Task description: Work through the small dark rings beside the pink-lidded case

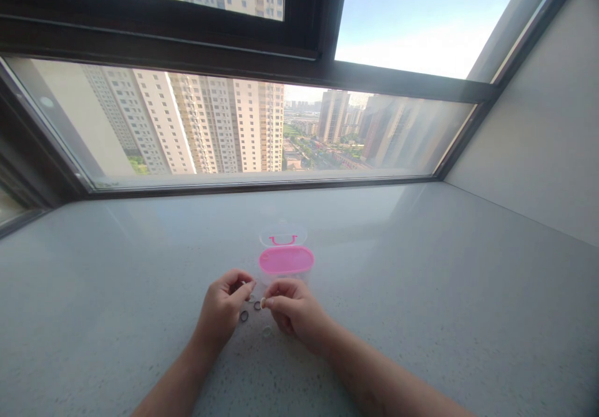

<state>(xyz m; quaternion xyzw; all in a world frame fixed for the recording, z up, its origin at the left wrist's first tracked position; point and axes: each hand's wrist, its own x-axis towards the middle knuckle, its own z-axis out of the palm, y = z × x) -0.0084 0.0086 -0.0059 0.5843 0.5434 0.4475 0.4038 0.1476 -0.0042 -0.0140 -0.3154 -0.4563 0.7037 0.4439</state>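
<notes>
A small clear plastic box (286,261) with a pink inner tray stands open on the grey windowsill, its clear lid with a pink handle tipped back behind it. Just in front of it lie a few tiny rings (244,316), dark and pale, loose on the sill. My left hand (224,308) is curled above them, thumb and forefinger pinched together on something too small to name. My right hand (292,312) is also closed, pinching a small pale ring at its fingertips, close to the left hand.
The grey speckled windowsill (421,279) stretches wide to both sides. A large dark-framed window (262,183) runs along its far edge, with tall buildings outside. A pale wall (538,155) bounds the sill on the right.
</notes>
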